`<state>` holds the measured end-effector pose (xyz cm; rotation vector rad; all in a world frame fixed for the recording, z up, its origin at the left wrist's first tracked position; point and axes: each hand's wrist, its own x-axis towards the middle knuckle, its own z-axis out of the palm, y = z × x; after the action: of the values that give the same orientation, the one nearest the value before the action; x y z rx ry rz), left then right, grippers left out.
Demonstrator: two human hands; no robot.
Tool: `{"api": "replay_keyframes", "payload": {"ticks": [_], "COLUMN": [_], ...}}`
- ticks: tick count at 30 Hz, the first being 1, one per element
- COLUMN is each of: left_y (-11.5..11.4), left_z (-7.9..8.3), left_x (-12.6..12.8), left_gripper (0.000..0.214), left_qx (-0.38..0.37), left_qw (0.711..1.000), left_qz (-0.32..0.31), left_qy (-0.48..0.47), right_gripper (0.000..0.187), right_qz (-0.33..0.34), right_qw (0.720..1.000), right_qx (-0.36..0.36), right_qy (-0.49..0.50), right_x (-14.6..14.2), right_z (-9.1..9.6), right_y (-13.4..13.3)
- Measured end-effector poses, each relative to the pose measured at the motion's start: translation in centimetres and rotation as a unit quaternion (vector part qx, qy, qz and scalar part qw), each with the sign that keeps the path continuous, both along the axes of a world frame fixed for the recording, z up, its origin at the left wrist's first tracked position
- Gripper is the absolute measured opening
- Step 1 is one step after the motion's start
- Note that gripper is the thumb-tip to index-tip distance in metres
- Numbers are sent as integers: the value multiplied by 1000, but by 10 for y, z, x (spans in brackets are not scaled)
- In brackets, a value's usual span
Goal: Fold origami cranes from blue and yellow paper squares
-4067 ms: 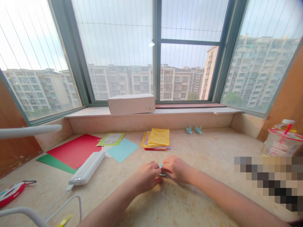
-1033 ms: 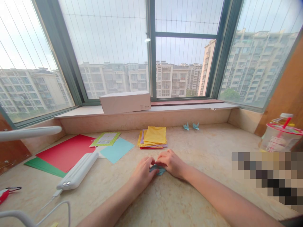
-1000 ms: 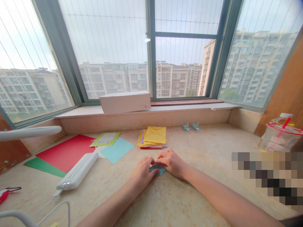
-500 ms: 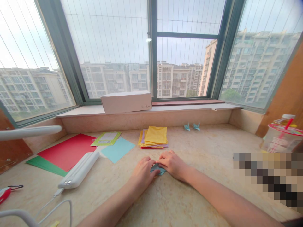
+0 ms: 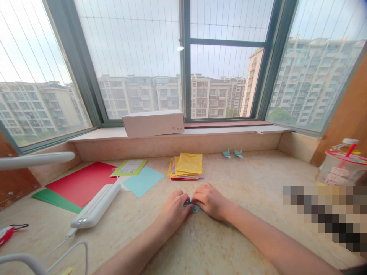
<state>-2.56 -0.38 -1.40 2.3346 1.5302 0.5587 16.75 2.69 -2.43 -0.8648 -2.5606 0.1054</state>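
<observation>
- Blue folded paper lies mid-surface, well apart from the far edge, between your two hands; their grip hides its full shape.
- Your left hand is clamped on its left part, thumb toward you; your right hand bends its fingers onto the right. Gripping both ends probably steadies so small a piece.
- You have the smooth, mottled, stone-like surface underneath, likely firm enough to press against.
- Two crisp, pointed blue paper birds stand near the far edge, perhaps clear of your elbows.
- Ahead of you, a crinkled, mostly yellow paper stack sits squarish; toward the far left corner lie a flat blue sheet and red sheet.
</observation>
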Motion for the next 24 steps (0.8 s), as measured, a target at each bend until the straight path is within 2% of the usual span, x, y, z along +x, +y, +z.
{"api": "replay_keyframes", "payload": {"ticks": [4,8,14,18,24], "left_y": [0,0,1,-2,-9], "left_z": [-2,-3,-4,-1,8], "left_x": [1,3,5,3,0], "left_gripper": [13,20,28,23,11], "left_qx": [12,23,85,113,130], "left_qw": [1000,1000,989,975,961], "left_qz": [3,4,-49,-87,-122], "left_qy": [-3,13,110,170,211], "right_gripper": [20,21,24,25,28], "right_qz": [18,55,59,50,83], "right_qw": [1000,998,997,998,993], "right_qx": [-3,26,29,14,72], "right_qy": [16,-15,-43,-38,-50], "right_x": [7,11,13,13,15], "right_z": [2,2,5,2,-2], "right_y": [-3,-6,-8,-4,-1]}}
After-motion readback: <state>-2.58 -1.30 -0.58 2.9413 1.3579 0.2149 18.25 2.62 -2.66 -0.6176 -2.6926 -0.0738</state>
